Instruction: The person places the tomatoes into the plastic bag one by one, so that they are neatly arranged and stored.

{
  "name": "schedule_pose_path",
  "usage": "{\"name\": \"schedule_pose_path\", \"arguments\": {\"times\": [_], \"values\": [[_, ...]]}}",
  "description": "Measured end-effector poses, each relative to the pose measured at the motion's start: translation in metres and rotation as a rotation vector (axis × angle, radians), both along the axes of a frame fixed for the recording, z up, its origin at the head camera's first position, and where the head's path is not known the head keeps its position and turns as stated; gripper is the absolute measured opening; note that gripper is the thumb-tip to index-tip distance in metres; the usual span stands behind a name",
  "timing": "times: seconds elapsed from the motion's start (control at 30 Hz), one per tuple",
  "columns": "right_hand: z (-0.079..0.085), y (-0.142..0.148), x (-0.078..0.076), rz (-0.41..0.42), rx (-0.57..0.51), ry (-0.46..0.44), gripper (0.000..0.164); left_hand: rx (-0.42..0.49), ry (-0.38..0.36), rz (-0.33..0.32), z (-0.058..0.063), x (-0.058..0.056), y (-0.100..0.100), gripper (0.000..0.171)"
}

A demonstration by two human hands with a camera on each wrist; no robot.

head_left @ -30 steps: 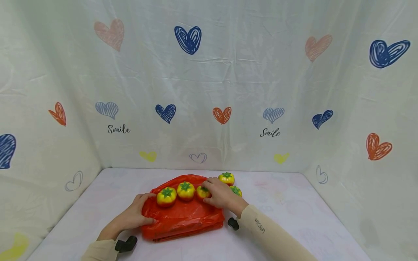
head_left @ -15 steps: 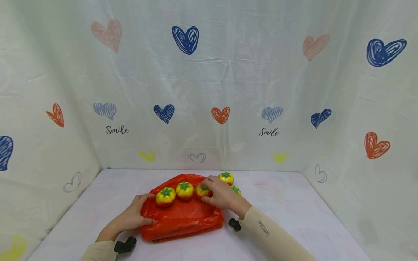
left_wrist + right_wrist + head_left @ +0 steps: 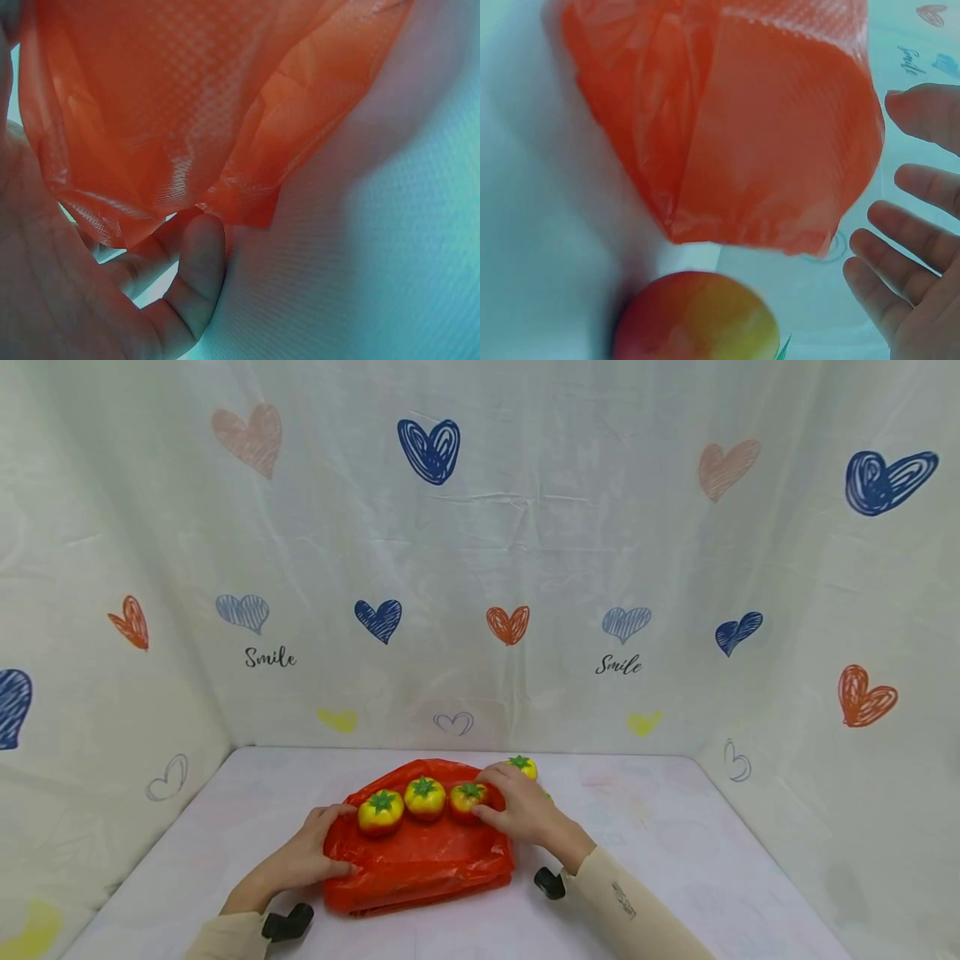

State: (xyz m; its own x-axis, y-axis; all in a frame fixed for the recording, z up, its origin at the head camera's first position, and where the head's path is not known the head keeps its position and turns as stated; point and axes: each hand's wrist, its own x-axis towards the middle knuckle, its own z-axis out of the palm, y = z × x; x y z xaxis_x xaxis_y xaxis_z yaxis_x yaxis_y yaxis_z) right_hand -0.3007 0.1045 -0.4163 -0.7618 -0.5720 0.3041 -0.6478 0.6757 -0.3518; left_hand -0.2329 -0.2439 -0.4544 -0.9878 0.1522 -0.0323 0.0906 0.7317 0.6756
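A red plastic bag (image 3: 423, 878) lies folded on the table, bearing three red-and-yellow toy persimmons with green tops: the left one (image 3: 380, 815), the middle one (image 3: 425, 802) and the right one (image 3: 463, 806). My left hand (image 3: 300, 857) grips the bag's left side, thumb at the front and fingers farther back; the left wrist view shows a fingertip (image 3: 202, 244) at its lower edge. Beside the right persimmon is my right hand (image 3: 528, 810), its fingers (image 3: 900, 262) spread and apart from the bag in the right wrist view.
Past my right hand sits another persimmon (image 3: 525, 766), partly covered; a green sliver of one more shows behind the wrist. The white table (image 3: 637, 860) meets a curtain (image 3: 562, 693) printed with hearts at back and sides. Black wrist pieces (image 3: 288, 923) stick out by both sleeves.
My right hand has drawn slightly right off the right persimmon, uncovering more of it and hiding more of those behind. The left hand and the bag stay put.
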Motion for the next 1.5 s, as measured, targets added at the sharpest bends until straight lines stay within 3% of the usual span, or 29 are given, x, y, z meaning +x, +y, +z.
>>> {"name": "schedule_pose_path", "arguments": {"times": [0.2,0.5,0.63,0.93,1.5], "values": [[-0.004,0.015,0.0,0.005,-0.06,0.064,0.036,0.003,0.009,-0.017,0.002,-0.001,-0.001,0.082],[-0.007,0.032,0.004,-0.026,-0.132,0.078,0.031,-0.004,-0.003,-0.014,0.001,0.0,-0.001,0.083],[-0.01,0.038,0.004,-0.053,-0.156,0.095,0.026,-0.002,0.001,-0.013,0.001,0.0,-0.001,0.082],[-0.015,0.052,0.002,-0.138,-0.16,0.101,0.031,-0.006,-0.002,-0.015,0.0,0.0,-0.001,0.083],[-0.028,0.062,-0.004,-0.201,-0.181,-0.027,0.042,-0.007,-0.009,-0.001,0.002,0.001,0.0,0.082]]}}
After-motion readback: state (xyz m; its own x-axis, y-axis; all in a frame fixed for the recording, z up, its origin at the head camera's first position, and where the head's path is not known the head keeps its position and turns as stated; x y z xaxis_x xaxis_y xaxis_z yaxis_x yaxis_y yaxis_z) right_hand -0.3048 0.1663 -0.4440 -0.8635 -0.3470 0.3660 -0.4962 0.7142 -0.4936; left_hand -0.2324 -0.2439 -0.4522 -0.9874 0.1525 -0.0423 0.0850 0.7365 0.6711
